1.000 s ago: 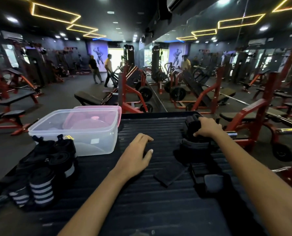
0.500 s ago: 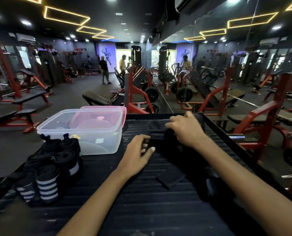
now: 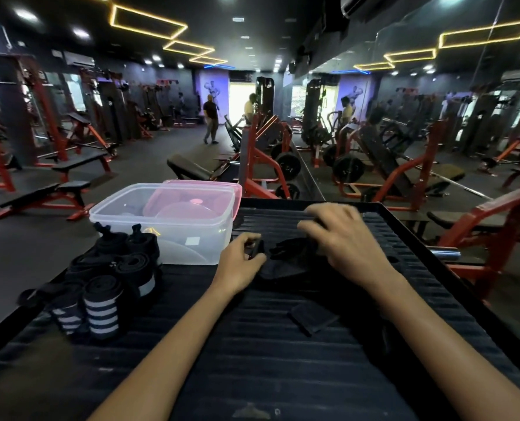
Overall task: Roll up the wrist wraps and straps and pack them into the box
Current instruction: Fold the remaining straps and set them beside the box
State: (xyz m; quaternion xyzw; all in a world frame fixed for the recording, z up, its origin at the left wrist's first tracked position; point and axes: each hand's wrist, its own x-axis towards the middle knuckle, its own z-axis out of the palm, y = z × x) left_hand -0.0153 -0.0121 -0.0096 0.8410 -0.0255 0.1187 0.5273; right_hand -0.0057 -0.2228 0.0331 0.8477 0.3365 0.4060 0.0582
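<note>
A clear plastic box [image 3: 173,238] stands at the back left of the black ribbed platform [image 3: 252,360], with its pink lid [image 3: 204,196] behind it. Several rolled wrist wraps, black ones and black-and-white striped ones [image 3: 101,308], stand left of the box's front. A loose black strap [image 3: 286,262] lies bunched at the platform's middle. My left hand [image 3: 240,262] pinches its left end. My right hand [image 3: 343,241] lies over its right part with fingers curled on it; the grip is blurred.
A flat black strap end [image 3: 312,317] lies nearer to me on the platform. Red and black gym machines, benches and a mirror wall surround the platform. Two people stand far back in the aisle.
My right hand carried the black strap from the platform's right side to the middle. My left hand, flat before, now pinches the strap's end. The view has shifted slightly.
</note>
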